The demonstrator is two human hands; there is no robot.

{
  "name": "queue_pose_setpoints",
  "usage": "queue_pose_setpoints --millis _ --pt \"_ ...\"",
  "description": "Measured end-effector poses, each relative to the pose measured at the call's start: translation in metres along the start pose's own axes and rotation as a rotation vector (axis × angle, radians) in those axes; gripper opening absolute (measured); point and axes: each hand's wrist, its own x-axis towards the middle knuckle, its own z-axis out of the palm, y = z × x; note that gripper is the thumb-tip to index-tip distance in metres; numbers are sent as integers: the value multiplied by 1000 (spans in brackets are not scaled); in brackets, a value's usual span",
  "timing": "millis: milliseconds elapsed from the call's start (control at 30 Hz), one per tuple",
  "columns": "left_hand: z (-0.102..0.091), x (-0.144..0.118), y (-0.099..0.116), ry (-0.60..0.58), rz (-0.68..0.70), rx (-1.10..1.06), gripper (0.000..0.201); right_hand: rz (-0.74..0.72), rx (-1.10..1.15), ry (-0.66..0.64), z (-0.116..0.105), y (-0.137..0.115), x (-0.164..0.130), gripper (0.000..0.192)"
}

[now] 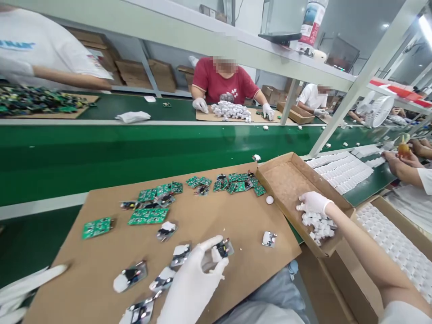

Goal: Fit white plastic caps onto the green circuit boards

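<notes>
On the cardboard sheet (216, 216), your left hand (195, 279) pinches a small plug module (222, 248) between thumb and fingertips; keep it level. Your right hand (313, 203) curls loosely over white caps (319, 225) in the box (286, 180); lift one only

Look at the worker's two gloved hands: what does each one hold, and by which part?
The left hand pinches a small plug assembly by its lower edge. The right hand reaches into the cardboard box, onto white caps; whether it grips one cannot be told.

Single head view, looking forward and down, close over cardboard sheet (209, 234), conveyor belt (135, 153) beyond.
</notes>
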Motion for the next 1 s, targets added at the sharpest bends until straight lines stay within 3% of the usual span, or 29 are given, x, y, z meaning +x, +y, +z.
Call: queue_pose_setpoints --millis 67,200,300,400,533,567,633,667,800,1000 --pt "3 -3 14 -34 -144 -253 43 25 -19 -50 8 -2 4 31" --pt "3 -7 31 15 -151 -466 50 16 -11 -67 11 -5 3 34" --pt "4 -9 30 26 -130 -605 55 6 40 24 6 -5 -5 28" --pt "6 -13 26 19 -90 -652 62 -25 137 218 -1 -15 -27 12" --pt "11 -21 24 75 29 -533 55 -230 321 389 1 -68 -87 15" --pt "11 -22 24 103 84 -479 50 -332 398 423 4 -87 -103 15" --pt "9 -26 25 149 186 -359 43 -668 741 461 13 -127 -128 5" --pt "7 -28 25 160 214 -317 40 -738 882 536 17 -144 -136 6" --pt "-1 -36 28 107 147 -462 51 -747 1144 705 29 -183 -147 14" --pt "-5 -41 37 155 64 -858 55 -837 1127 955 30 -193 -155 8"
